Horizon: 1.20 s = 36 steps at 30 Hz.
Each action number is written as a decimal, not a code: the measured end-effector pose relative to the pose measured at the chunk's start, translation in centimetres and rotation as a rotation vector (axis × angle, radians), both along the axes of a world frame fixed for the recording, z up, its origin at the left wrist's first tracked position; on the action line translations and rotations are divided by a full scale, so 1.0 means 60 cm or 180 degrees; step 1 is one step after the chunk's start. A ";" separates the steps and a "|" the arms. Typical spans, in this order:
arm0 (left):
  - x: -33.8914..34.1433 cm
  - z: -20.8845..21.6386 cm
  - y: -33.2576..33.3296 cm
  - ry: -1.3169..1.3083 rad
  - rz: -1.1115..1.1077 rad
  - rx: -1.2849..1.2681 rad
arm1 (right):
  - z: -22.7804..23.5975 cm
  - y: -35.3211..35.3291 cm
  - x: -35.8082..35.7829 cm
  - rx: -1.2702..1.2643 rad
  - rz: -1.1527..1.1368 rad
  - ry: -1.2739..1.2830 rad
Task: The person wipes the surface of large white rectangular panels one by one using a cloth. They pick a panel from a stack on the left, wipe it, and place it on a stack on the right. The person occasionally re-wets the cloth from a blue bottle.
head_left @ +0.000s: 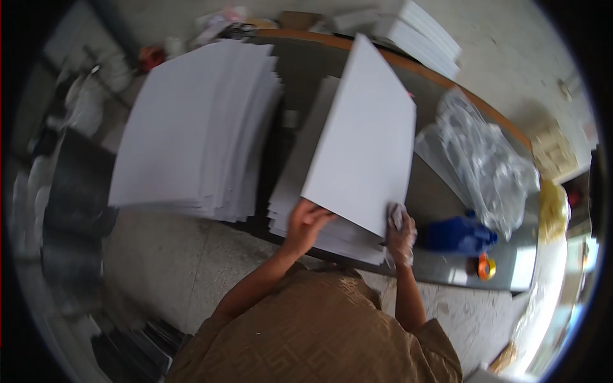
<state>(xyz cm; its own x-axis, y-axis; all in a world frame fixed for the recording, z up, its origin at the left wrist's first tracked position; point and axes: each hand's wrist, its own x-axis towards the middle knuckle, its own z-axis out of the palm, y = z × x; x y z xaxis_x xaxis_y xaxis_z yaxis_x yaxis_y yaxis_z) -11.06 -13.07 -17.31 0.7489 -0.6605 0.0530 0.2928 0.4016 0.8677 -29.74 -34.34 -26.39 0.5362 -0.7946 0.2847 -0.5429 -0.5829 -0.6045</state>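
Observation:
A large, stiff white board [367,134] is tilted up over a stack of similar white boards [351,241]. My left hand [308,225] is bare and grips its near left corner, with the fingers partly hidden at the edge. My right hand [401,239], in a clear plastic glove, is closed at the near right corner. Bunched in its fingers is a pale crumpled cloth [396,216], against the board's edge. Whether those fingers also pinch the board is hidden.
Left of me on the dark table [306,64] lies a taller stack of white boards [185,127], unevenly fanned. Clear plastic bags [482,159], a blue jug [456,235] and a roll of orange-yellow tape [486,267] lie to the right. More white panels [424,41] stand beyond the far edge.

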 end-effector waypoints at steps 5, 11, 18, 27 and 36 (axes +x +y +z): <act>0.013 -0.099 -0.064 -0.0044 -0.1038 0.0842 | -0.025 0.014 0.020 0.0226 0.0243 0.0213; 0.007 -0.119 -0.089 0.0758 -0.0642 0.0734 | -0.002 0.006 0.014 -0.0488 0.0501 0.0072; 0.043 0.066 0.072 0.0140 -0.0077 0.0366 | 0.018 0.032 -0.018 0.0632 0.0021 -0.1844; 0.279 0.173 0.447 -0.0251 0.1977 0.0272 | 0.005 0.046 0.034 0.0857 0.0246 -0.1352; 0.396 0.126 0.592 0.0294 0.2367 0.1275 | 0.000 0.084 0.100 0.0369 0.0720 -0.0602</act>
<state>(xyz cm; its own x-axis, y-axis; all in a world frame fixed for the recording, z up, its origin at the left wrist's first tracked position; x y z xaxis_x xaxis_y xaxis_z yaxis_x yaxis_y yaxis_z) 12.68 22.44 -9.73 0.9854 0.0495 -0.1627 0.1510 0.1851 0.9710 -23.72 -29.28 -26.40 0.6493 -0.6941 0.3108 -0.2789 -0.5975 -0.7518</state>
